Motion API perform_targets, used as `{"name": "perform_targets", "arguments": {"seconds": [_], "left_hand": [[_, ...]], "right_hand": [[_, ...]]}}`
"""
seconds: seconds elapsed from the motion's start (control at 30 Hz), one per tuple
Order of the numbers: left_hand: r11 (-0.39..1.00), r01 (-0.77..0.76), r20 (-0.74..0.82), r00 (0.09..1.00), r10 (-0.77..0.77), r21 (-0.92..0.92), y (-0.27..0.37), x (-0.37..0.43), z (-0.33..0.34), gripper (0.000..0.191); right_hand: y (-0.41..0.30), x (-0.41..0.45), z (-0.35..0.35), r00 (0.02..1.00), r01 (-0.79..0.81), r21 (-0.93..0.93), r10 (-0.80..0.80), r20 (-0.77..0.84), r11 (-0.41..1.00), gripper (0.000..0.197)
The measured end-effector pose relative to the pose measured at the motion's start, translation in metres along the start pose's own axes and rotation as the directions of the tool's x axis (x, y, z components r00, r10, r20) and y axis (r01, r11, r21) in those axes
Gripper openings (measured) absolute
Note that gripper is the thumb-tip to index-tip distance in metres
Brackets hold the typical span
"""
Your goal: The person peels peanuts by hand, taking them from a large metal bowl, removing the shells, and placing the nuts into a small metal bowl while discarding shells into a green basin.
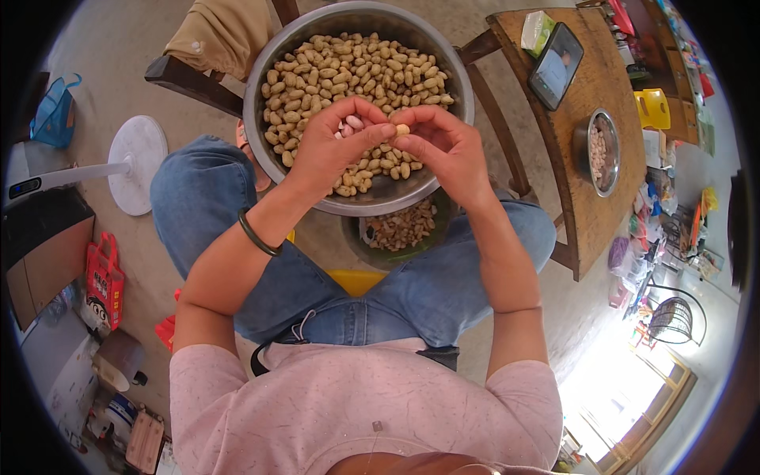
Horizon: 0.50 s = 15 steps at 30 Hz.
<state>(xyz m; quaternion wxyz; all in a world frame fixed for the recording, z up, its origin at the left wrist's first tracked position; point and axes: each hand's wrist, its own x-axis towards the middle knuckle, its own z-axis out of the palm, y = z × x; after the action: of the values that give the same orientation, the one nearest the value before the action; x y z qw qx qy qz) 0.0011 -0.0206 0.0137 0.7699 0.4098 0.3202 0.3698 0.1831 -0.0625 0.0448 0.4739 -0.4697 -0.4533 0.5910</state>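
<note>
Over a wide metal basin (463, 89) of unshelled peanuts (356, 65), both hands meet fingertip to fingertip. My left hand (341, 136) is curled around a few pink peanut kernels (354, 122), and its thumb tip touches a peanut pod (402, 129). That pod is pinched between the thumb and fingers of my right hand (448, 145). Whether the pod is cracked is too small to tell. Beneath the basin's near edge, between my knees, a second container holds broken peanut shells (404, 228).
To the right, a wooden table (594, 237) carries a metal bowl (614, 172) of shelled kernels, a phone (556, 66) and a tissue pack (537, 31). A wooden chair (190, 83) with a tan cloth (222, 35) stands at the upper left. A white round stand base (142, 166) rests on the floor.
</note>
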Motion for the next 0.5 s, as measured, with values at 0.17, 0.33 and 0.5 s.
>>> {"name": "perform_targets", "arguments": {"seconds": [0.17, 0.33, 0.5], "left_hand": [[0.996, -0.075, -0.007, 0.997, 0.075, 0.041, 0.006, -0.004, 0.007, 0.020], [0.979, -0.163, 0.049, 0.986, 0.158, 0.126, 0.005, -0.006, 0.010, 0.026], [0.997, -0.067, 0.019, 0.998, 0.066, 0.046, 0.006, -0.005, 0.010, 0.030]], "right_hand": [[0.001, -0.005, 0.010, 0.994, 0.028, -0.136, -0.042, -0.102, 0.990, 0.017], [0.002, -0.005, 0.014, 0.979, 0.125, -0.232, -0.158, -0.127, 0.965, 0.015], [0.000, -0.003, 0.014, 0.979, 0.042, -0.257, -0.090, -0.181, 0.965, 0.016]]}}
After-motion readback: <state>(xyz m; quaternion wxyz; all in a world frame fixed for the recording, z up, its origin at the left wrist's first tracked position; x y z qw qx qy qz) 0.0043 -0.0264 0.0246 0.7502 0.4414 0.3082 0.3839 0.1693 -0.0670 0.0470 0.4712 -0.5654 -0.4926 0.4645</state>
